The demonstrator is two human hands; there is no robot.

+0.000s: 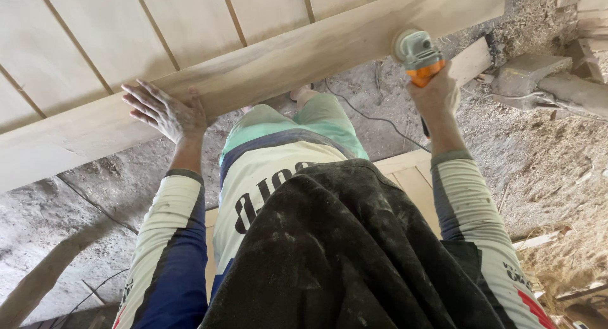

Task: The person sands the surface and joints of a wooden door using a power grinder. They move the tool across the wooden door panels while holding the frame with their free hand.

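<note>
Sawdust-strewn concrete floor (544,158) lies beneath a pale slatted wooden panel (190,25), whose broad front rail spans the view. Left hand (166,110) rests flat on that rail, fingers spread open. Right hand (436,98) is closed around an orange-and-grey handheld power sander (415,50), its disc against the rail's near edge. Black cord (367,113) trails across the floor.
</note>
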